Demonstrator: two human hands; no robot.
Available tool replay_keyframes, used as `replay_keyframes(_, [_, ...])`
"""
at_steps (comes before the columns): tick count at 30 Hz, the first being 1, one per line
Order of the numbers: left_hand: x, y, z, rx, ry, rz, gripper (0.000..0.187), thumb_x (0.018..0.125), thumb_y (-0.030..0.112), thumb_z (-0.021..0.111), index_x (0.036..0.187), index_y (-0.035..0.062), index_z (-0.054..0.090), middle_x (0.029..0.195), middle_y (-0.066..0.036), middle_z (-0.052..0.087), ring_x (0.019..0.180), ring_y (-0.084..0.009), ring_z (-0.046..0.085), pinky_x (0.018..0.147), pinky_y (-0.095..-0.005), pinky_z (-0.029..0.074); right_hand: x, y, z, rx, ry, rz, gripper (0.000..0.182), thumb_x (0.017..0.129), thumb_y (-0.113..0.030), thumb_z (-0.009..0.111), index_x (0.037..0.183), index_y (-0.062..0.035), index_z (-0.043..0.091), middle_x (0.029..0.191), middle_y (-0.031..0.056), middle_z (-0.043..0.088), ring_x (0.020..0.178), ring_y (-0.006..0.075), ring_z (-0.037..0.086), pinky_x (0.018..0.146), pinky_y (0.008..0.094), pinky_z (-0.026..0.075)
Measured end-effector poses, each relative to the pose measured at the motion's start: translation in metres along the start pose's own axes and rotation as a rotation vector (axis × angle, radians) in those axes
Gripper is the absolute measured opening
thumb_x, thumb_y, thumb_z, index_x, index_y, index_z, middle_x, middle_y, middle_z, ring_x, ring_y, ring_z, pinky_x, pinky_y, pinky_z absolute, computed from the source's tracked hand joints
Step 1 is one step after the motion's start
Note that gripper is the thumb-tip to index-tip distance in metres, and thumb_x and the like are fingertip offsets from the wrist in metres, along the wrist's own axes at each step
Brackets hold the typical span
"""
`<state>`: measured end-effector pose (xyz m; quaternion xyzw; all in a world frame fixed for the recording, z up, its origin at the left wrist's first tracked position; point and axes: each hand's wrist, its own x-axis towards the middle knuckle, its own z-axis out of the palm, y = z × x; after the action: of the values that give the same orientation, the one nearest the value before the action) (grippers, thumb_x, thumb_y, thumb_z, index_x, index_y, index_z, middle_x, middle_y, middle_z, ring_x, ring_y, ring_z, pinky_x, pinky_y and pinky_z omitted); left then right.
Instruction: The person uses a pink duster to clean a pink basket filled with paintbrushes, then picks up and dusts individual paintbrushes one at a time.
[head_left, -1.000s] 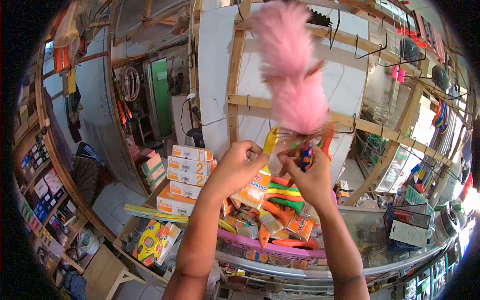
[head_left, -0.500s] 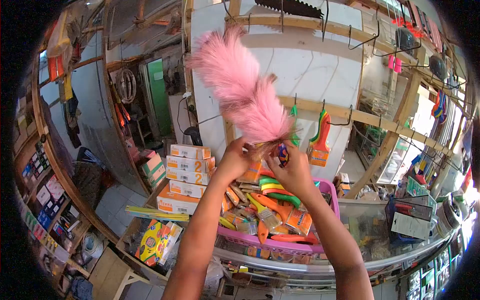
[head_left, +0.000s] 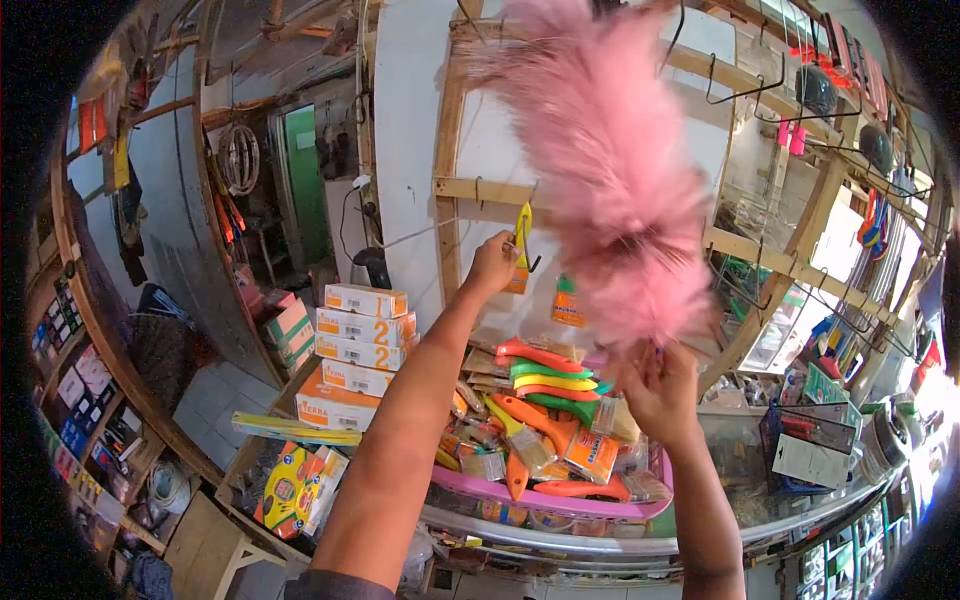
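Note:
A pink fluffy duster (head_left: 625, 150), blurred by motion, rises in front of the wall rack. My right hand (head_left: 660, 390) is closed round its lower end, above the right side of the pink basket (head_left: 565, 508). Stretched out to the rack, my left hand (head_left: 494, 262) has its fingers closed at a yellow-handled paintbrush (head_left: 523, 235) that hangs by a black hook. Behind the duster, another hanging paintbrush (head_left: 568, 302) is partly covered. Several paintbrushes with orange, green and yellow handles (head_left: 545, 420) are heaped in the basket.
Stacked orange-and-white boxes (head_left: 360, 355) stand left of the basket, with a yellow package (head_left: 292, 490) in front. A dark mesh holder (head_left: 812, 445) sits on the glass counter (head_left: 740, 470) at right. Metal hooks (head_left: 745, 90) stick out from wooden rails (head_left: 765, 262).
My left hand has left the duster and reached up to the rack. The right hand has carried the duster rightward, and the view has shifted slightly.

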<state>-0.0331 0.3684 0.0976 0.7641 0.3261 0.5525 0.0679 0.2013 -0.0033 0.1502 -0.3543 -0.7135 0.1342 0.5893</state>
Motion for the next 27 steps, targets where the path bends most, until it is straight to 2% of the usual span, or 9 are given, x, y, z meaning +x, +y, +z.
replay_keyframes(2, [-0.007, 0.056, -0.02, -0.041, 0.002, -0.217, 0.024, 0.095, 0.019, 0.063, 0.113, 0.0042, 0.065, 0.092, -0.018, 0.072, 0.089, -0.0359, 0.07, 0.078, -0.0435, 0.054, -0.02, 0.0, -0.019, -0.126, -0.076, -0.003, 0.004, 0.086, 0.006, 0.061, 0.086, 0.002, 0.06, 0.079, 0.0093, 0.066, 0.071, 0.0151, 0.064, 0.062, 0.0269, 0.051])
replay_keyframes(3, [-0.003, 0.047, -0.011, -0.026, 0.033, -0.258, 0.026, 0.095, 0.02, 0.063, 0.115, 0.0046, 0.065, 0.096, -0.018, 0.072, 0.092, -0.0358, 0.069, 0.081, -0.0429, 0.054, -0.028, -0.011, -0.016, 0.128, 0.012, 0.078, 0.006, 0.086, 0.002, 0.065, 0.09, 0.0022, 0.062, 0.08, 0.0103, 0.068, 0.072, 0.0182, 0.067, 0.065, 0.0282, 0.052])
replay_keyframes(5, [0.001, 0.037, -0.008, 0.091, -0.007, -0.186, 0.029, 0.093, 0.019, 0.063, 0.118, 0.0052, 0.065, 0.102, -0.02, 0.071, 0.1, -0.0374, 0.069, 0.087, -0.0449, 0.053, -0.05, 0.001, -0.04, -0.223, -0.045, 0.021, 0.008, 0.084, -0.003, 0.066, 0.092, -0.0019, 0.062, 0.08, 0.0057, 0.064, 0.073, 0.0184, 0.063, 0.067, 0.0326, 0.05])
replay_keyframes(7, [-0.001, 0.041, -0.014, 0.148, -0.041, -0.252, 0.031, 0.092, 0.019, 0.063, 0.119, 0.0025, 0.064, 0.106, -0.022, 0.071, 0.104, -0.0389, 0.067, 0.089, -0.0452, 0.053, -0.079, 0.009, -0.062, -0.061, -0.11, 0.19, 0.025, 0.083, -0.01, 0.07, 0.106, -0.0026, 0.061, 0.096, 0.0051, 0.066, 0.088, 0.0255, 0.065, 0.083, 0.0361, 0.052])
replay_keyframes(9, [-0.013, 0.033, -0.026, 0.055, -0.013, -0.107, 0.033, 0.092, 0.02, 0.063, 0.117, -0.0008, 0.062, 0.109, -0.024, 0.069, 0.106, -0.0402, 0.066, 0.091, -0.0445, 0.052, -0.102, 0.015, -0.072, -0.098, 0.015, 0.24, 0.024, 0.086, -0.012, 0.072, 0.103, 0.0014, 0.063, 0.095, 0.0108, 0.069, 0.085, 0.0226, 0.067, 0.073, 0.0332, 0.055])
replay_keyframes(12, [-0.042, 0.12, -0.068, 0.199, -0.165, -0.156, 0.031, 0.092, 0.018, 0.062, 0.113, -0.004, 0.063, 0.11, -0.024, 0.069, 0.106, -0.0383, 0.066, 0.091, -0.0429, 0.052, -0.135, 0.015, -0.075, 0.061, 0.17, 0.38, 0.03, 0.087, -0.015, 0.075, 0.109, 0.0024, 0.063, 0.102, 0.0148, 0.07, 0.085, 0.0216, 0.067, 0.072, 0.0319, 0.056])
replay_keyframes(15, [-0.089, 0.191, -0.107, 0.129, -0.273, -0.121, 0.024, 0.096, 0.015, 0.059, 0.114, 0.0003, 0.063, 0.105, -0.013, 0.07, 0.099, -0.0249, 0.067, 0.088, -0.0375, 0.052, -0.155, 0.012, -0.084, -0.053, 0.147, 0.256, 0.035, 0.089, -0.02, 0.074, 0.112, 0.0023, 0.061, 0.101, 0.0133, 0.069, 0.085, 0.0209, 0.065, 0.069, 0.0301, 0.053])
replay_keyframes(20, [-0.175, 0.263, -0.147, 0.054, -0.361, -0.123, 0.018, 0.096, 0.007, 0.054, 0.11, 0.0034, 0.064, 0.105, -0.011, 0.069, 0.101, -0.025, 0.066, 0.091, -0.0378, 0.052, -0.208, 0.028, -0.096, -0.106, 0.199, 0.319, 0.046, 0.091, -0.019, 0.068, 0.127, 0.0046, 0.051, 0.117, 0.0171, 0.063, 0.105, 0.0245, 0.059, 0.087, 0.0355, 0.047])
replay_keyframes(27, [-0.237, 0.263, -0.095, 0.313, -0.627, 0.174, 0.032, 0.085, 0.003, 0.061, 0.117, 0.0066, 0.064, 0.128, -0.01, 0.057, 0.121, -0.031, 0.056, 0.103, -0.0436, 0.047, -0.259, 0.05, -0.105, -0.284, 0.053, 0.455, 0.06, 0.094, -0.017, 0.06, 0.144, 0.0083, 0.041, 0.137, 0.022, 0.057, 0.131, 0.0289, 0.051, 0.109, 0.0423, 0.039])
